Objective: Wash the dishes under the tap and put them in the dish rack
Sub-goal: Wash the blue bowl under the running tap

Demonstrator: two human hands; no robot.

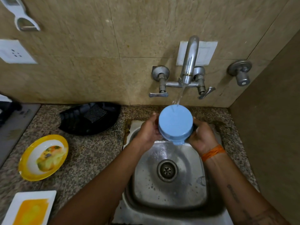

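Note:
A round blue lid (175, 125) is held over the steel sink (168, 189) with its flat face toward me. My left hand (148, 131) grips its left edge and my right hand (202, 136) grips its right edge. Water runs from the wall tap (188, 65) onto the upper part of the lid. A black dish rack (90, 118) lies on the counter left of the sink, with a dark scrub pad (95, 113) in it.
A yellow-rimmed bowl (43, 157) with food scraps sits on the granite counter (90, 159) at left. A white rectangular plate (30, 207) with yellow residue lies at the bottom left. A brown side wall (267, 143) stands close on the right.

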